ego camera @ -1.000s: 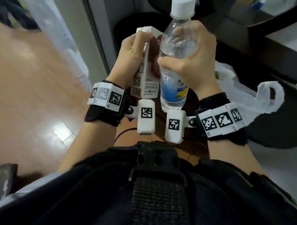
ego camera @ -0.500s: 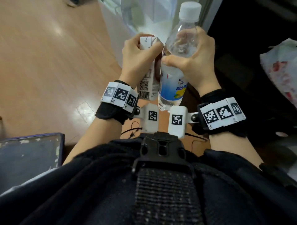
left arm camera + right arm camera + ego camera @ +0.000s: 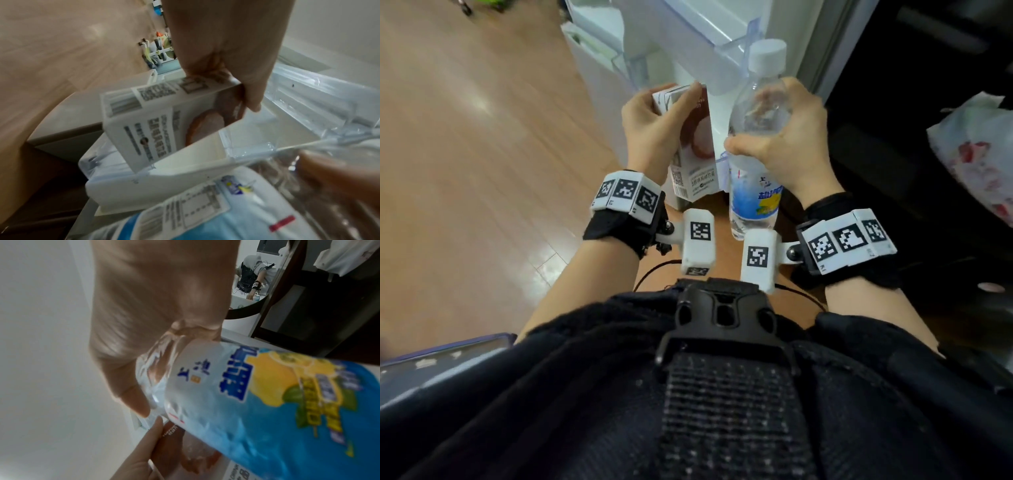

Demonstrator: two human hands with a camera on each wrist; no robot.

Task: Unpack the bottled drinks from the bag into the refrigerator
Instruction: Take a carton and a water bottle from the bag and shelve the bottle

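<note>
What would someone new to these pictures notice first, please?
Two drinks held side by side: the left hand grips a white drink carton, the right hand a clear plastic bottle with a white cap and blue label. Just beyond stands the open white refrigerator door with clear shelves.

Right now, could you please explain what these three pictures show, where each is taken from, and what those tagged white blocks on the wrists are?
No machine here: a person wears one camera on the head and one on each wrist; the white tagged blocks are that gear. The head view looks down at both hands. The left hand grips a drink carton; the right hand grips a clear bottle with a blue label. Ahead stands the open refrigerator; a plastic bag lies to the right. Each wrist view shows its own hand's drink close up.
</note>
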